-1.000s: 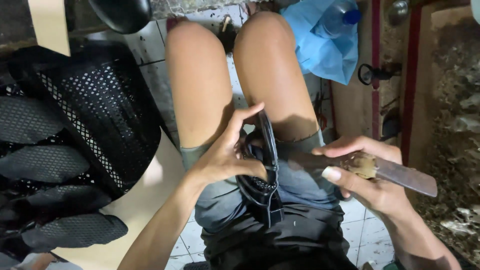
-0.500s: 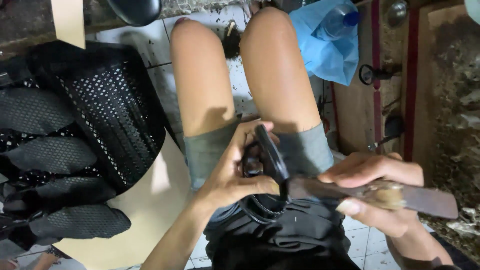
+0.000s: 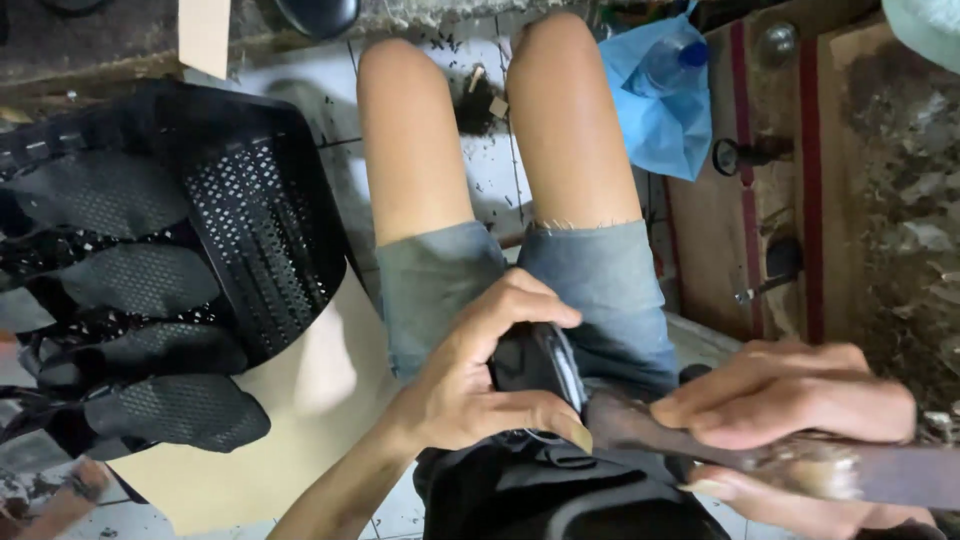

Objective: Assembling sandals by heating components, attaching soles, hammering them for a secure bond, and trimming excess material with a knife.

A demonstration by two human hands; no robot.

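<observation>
Black piece (image 3: 535, 365) clamped in left hand (image 3: 480, 385) at lower centre, over lap, thumb and fingers curled shut around it. Right hand (image 3: 790, 410) at lower right, closed on flat tool (image 3: 700, 445), tip touching piece's lower edge. Advised: steady piece against thigh, work tool edge away from left fingers (image 3: 545, 418), short controlled strokes. Shorts (image 3: 600, 290) beneath. Black basket (image 3: 260, 210) of mesh pieces at left. Blue bag (image 3: 655, 110) upper right, well apart.
</observation>
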